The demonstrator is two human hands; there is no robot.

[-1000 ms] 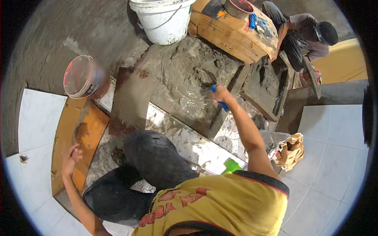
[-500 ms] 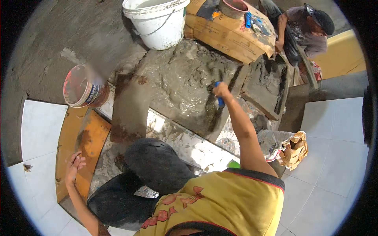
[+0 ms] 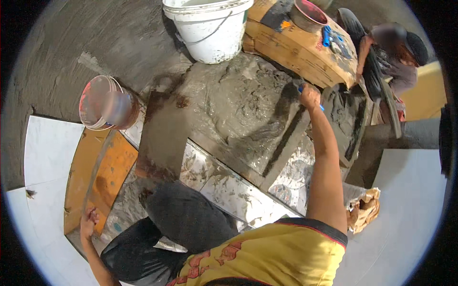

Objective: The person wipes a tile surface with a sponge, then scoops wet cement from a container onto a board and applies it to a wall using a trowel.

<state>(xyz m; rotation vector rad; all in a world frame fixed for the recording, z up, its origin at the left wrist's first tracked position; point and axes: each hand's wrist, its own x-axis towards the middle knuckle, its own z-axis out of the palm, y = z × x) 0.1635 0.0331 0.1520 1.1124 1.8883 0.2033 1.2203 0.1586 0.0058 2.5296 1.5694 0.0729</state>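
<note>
My right hand (image 3: 311, 97) is closed around the blue handle of a trowel (image 3: 321, 107), at the right edge of the wet mortar (image 3: 238, 107). The blade is hard to make out against the dark grey mix. A wooden form board (image 3: 285, 145) borders the mortar on that side. My left hand (image 3: 89, 220) hangs loosely, its fingers slightly curled and apart, over or beside an orange board (image 3: 112, 174). I see nothing held in it. A brown, mortar-smeared flat board (image 3: 164, 136) lies between my knee and the mortar.
A white bucket (image 3: 210, 38) stands behind the mortar, beside a cardboard box (image 3: 296, 45) carrying a round tub (image 3: 309, 15) and blue items. A clear pail (image 3: 102, 107) sits at left. A co-worker (image 3: 398, 57) crouches at far right. A crumpled paper bag (image 3: 365, 209) lies by white tiles (image 3: 405, 190).
My right hand has moved right and farther away with the trowel, from over the mortar to its edge. My left hand has dropped nearer to me. The view has shifted slightly.
</note>
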